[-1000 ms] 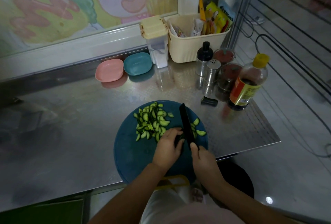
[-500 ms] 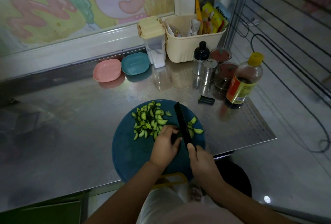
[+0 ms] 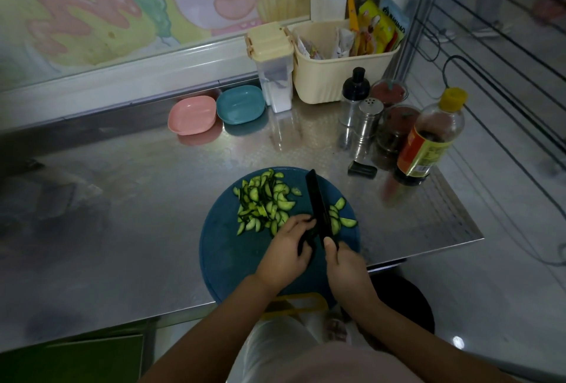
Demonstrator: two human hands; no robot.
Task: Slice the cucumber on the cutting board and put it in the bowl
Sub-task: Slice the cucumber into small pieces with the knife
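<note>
Barely visible cucumber (image 3: 308, 240) beneath left hand (image 3: 286, 255)

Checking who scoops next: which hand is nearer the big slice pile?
Left. The left hand, holding the cucumber, sits beside the pile; the right hand grips the knife farther right.

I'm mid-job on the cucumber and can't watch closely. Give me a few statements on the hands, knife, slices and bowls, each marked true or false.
1. The right hand holds the black knife. True.
2. The cucumber slices are already in the pink bowl. False: they lie on the cutting board, and no slices show in either bowl.
3. The left hand hangs idle, holding nothing. False: it holds the cucumber end on the board, beside the blade.
4. The teal bowl stands right of the pink bowl. True.
</note>
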